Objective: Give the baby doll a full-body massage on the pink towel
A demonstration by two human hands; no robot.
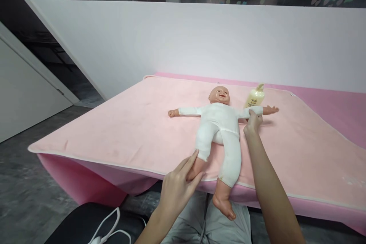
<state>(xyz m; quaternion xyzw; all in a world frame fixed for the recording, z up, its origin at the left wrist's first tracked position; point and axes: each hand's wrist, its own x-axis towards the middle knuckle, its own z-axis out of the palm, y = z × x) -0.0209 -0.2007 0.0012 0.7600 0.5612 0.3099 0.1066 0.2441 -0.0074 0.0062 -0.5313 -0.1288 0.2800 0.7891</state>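
Note:
A baby doll (pixel 219 116) with a white cloth body lies on its back on a pink mat (pixel 128 122), arms stretched out sideways. My left hand (pixel 177 185) is wrapped round the lower leg on the left, covering part of that foot. The other bare foot (pixel 223 200) hangs past the table's front edge. With thumb on top, my right hand (pixel 252 122) grips the doll's arm on the right, between elbow and wrist. Just behind that arm stands a yellowish pump bottle (pixel 255 96), its lower part hidden.
A white wall (pixel 228 42) with a window above rises behind the table. Darker pink cloth (pixel 340 108) shows under the mat. At the lower left, a white cable (pixel 113 221) rests on a black seat (pixel 85 223). A door (pixel 25 87) is at the far left.

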